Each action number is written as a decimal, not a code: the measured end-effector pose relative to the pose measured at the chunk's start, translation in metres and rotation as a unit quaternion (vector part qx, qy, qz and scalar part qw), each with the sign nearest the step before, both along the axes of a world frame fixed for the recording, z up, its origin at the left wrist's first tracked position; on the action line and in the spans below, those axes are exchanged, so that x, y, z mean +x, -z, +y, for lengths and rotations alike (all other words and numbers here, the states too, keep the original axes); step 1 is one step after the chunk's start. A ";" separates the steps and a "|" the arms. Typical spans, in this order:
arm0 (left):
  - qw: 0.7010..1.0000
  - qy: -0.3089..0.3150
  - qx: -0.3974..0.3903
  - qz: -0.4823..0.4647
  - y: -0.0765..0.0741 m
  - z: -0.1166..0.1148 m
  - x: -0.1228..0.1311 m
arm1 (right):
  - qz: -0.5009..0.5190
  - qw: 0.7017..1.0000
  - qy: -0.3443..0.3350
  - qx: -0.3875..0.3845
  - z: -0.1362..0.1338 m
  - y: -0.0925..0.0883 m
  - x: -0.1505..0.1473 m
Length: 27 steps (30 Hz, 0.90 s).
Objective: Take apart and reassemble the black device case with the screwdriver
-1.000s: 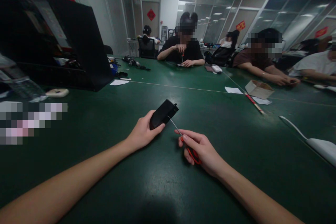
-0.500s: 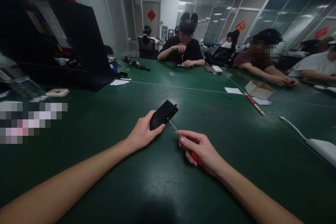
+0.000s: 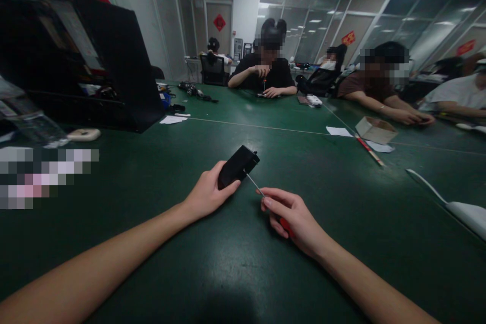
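Note:
My left hand (image 3: 208, 192) is wrapped round a black box-shaped device (image 3: 237, 166), which is tilted a little above the green table (image 3: 228, 273). A small knob or stub sticks out of its far right end. In my right hand (image 3: 290, 215) is a screwdriver (image 3: 255, 184) with a thin metal shaft, pinched between thumb and fingers. Part of its red handle shows under the palm. The shaft's tip meets the side of the device facing my right hand; the exact contact spot is too small to make out.
At left stand a large black open case (image 3: 110, 61), a clear plastic bottle (image 3: 34, 116) and a pale rounded object (image 3: 84, 134). A small cardboard box (image 3: 375, 130) and a red stick (image 3: 369, 150) lie at right. Across the table a person (image 3: 264, 71) works with a screwdriver.
Both hands, the device and the screwdriver sit very slightly further right in view, as does much of the scene. The grip of each hand stays the same.

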<state>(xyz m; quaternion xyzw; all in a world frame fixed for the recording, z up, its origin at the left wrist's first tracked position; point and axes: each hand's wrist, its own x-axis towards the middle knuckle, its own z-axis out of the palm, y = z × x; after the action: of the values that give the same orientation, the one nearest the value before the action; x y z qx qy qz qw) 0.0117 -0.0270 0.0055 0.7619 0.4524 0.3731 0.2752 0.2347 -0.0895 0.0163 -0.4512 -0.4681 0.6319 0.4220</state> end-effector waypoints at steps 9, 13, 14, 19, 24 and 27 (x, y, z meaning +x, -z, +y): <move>1.000 -0.002 0.017 0.015 0.002 0.001 -0.001 | -0.001 1.000 0.004 -0.002 0.001 -0.002 0.000; 0.997 0.009 0.049 0.051 0.002 0.005 -0.006 | 0.017 1.000 -0.015 -0.015 0.002 -0.002 0.000; 0.996 0.011 0.060 0.066 0.002 0.006 -0.008 | 0.019 0.999 -0.021 -0.017 0.003 -0.002 0.001; 0.990 0.015 0.091 0.103 0.004 0.010 -0.013 | -0.011 0.999 -0.036 -0.015 0.004 0.001 0.003; 0.990 0.023 0.089 0.112 0.006 0.011 -0.013 | -0.031 0.998 -0.053 -0.019 0.006 0.002 0.003; 0.990 0.025 0.078 0.115 0.006 0.012 -0.013 | -0.018 0.999 -0.032 -0.029 0.007 0.001 0.002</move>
<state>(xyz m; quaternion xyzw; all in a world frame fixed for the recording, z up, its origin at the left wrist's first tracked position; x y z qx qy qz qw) -0.0011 -0.0151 -0.0008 0.8300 0.4313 0.3102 0.1698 0.2371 -0.0820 0.0155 -0.4593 -0.4713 0.6499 0.3802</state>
